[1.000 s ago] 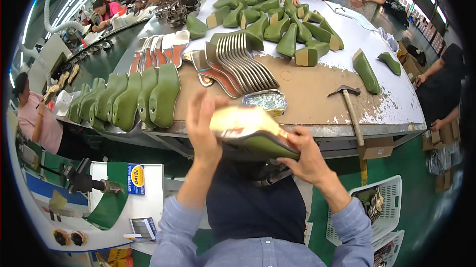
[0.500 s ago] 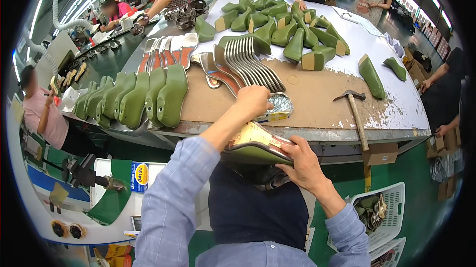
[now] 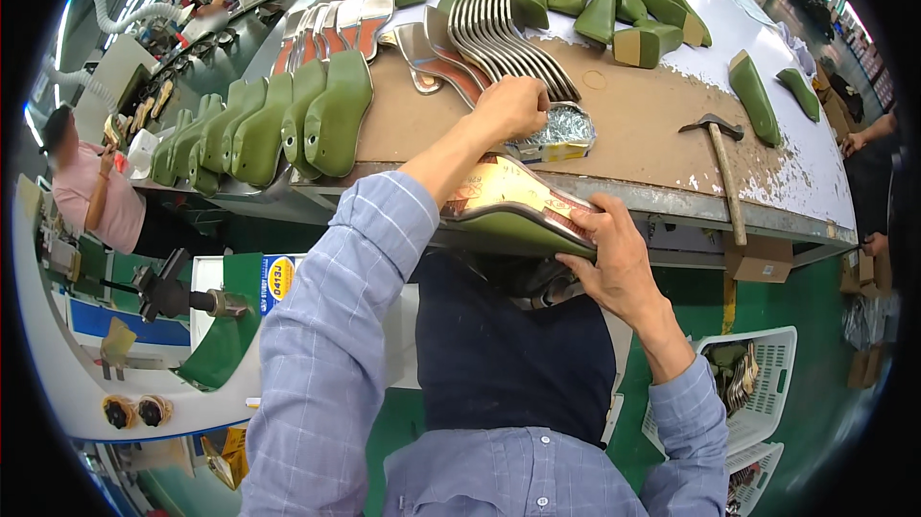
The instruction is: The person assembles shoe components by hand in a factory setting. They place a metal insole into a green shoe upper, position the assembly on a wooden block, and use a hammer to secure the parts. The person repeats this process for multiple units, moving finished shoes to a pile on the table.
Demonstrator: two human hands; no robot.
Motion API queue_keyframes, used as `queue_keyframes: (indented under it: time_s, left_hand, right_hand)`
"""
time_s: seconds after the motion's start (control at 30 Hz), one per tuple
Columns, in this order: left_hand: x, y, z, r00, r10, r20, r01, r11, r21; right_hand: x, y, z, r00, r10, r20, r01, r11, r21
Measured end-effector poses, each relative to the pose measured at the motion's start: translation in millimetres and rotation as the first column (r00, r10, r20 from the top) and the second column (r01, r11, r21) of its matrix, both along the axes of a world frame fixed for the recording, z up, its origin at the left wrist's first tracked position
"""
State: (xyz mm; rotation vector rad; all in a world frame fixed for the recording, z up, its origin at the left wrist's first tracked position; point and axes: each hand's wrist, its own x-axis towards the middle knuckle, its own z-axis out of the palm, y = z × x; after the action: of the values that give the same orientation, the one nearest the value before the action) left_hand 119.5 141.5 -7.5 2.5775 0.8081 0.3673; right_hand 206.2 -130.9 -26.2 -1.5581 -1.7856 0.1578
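My right hand grips one end of a green shoe last at the table's front edge. A tan insole lies on the upturned sole of the last. My left hand is closed at the near side of a small box filled with shiny metal tacks. Its fingertips are partly hidden, and what they pinch cannot be made out. Just beyond this hand, several curved insoles with metallic edges stand fanned in a row.
A hammer lies to the right, its handle over the table edge. Green lasts stand in a row at left; more are heaped at the back. White baskets sit on the floor at right. Co-workers, including a seated person, are around.
The view has tilted down and shifted, so the table things sit higher and mostly farther right. My left hand stays by the tack box; my right hand keeps hold of the last.
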Motion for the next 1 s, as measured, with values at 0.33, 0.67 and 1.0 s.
queue_keyframes:
  time_s: [0.33, 0.67, 1.0]
  left_hand:
    - [-2, -7, 9, 0.989, 0.02, 0.148, 0.001, 0.99, -0.143]
    - [-60, -127, 46, 0.898, -0.053, 0.436, 0.206, 0.928, -0.312]
    - [-30, -38, 29, 0.966, -0.032, 0.256, 0.068, 0.989, -0.133]
  right_hand:
    - [0, 1, 0, 1.0, -0.01, -0.004, 0.01, 1.0, 0.005]
    - [0, 0, 0, 0.999, -0.032, -0.031, 0.032, 0.999, 0.003]
    - [0, 2, 7, 1.0, -0.005, 0.014, 0.004, 0.999, 0.049]
